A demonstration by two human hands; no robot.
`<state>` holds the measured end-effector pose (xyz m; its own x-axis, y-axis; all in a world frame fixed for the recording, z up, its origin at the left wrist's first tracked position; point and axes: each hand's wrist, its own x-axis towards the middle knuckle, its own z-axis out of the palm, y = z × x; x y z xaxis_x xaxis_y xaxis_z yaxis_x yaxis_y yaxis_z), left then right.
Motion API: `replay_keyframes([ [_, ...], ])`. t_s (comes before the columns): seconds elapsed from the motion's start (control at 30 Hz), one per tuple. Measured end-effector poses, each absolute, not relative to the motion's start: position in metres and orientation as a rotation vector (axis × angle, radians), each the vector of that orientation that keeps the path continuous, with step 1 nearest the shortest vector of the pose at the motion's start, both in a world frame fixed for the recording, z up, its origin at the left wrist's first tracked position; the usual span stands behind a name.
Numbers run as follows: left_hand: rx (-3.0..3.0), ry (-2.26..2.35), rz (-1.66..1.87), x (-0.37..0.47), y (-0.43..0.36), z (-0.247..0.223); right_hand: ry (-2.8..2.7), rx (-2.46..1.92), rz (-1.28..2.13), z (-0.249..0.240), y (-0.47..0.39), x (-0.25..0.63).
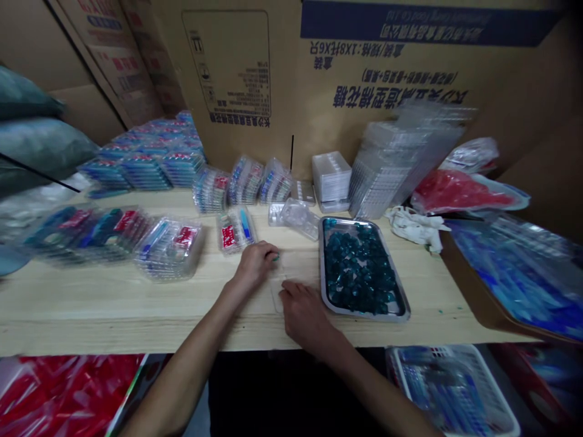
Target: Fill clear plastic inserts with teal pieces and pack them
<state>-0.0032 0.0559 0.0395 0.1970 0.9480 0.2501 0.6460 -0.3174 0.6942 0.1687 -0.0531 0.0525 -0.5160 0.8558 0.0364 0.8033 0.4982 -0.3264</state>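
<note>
A clear plastic tray (276, 292) lies on the wooden table between my hands, its outline faint. My left hand (256, 262) is closed in a pinch at its far end, with a small green piece (276, 257) showing at the fingertips. Nearer to me, my right hand (306, 312) has its fingers curled on the tray's right edge. To the right stands a metal tray (405, 311) holding many dark teal, glossy pieces (357, 267). Just beyond my left hand is a packed clear box (235, 230) with a red label and a blue item.
Stacks of packed boxes (168, 246) line the left and back. Empty clear trays (382, 164) are piled behind the metal tray, beside a crumpled white glove (416, 226). A carton of blue packets (528, 273) stands right. Below the table edge is a white basket (496, 394).
</note>
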Motion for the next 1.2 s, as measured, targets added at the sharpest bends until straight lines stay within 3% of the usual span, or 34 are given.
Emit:
replay_keyframes([
  [0.23,2.194,1.328,0.719,-0.003,0.065,0.025,-2.507,-1.447,0.467,0.039,-0.053,0.163],
  [0.67,1.97,1.399,1.192,-0.004,0.015,0.003,-2.448,-1.474,0.397,0.014,-0.061,0.151],
  [1.2,2.166,1.205,0.974,-0.026,0.04,0.009,-2.454,-1.458,0.421,0.024,-0.06,0.155],
])
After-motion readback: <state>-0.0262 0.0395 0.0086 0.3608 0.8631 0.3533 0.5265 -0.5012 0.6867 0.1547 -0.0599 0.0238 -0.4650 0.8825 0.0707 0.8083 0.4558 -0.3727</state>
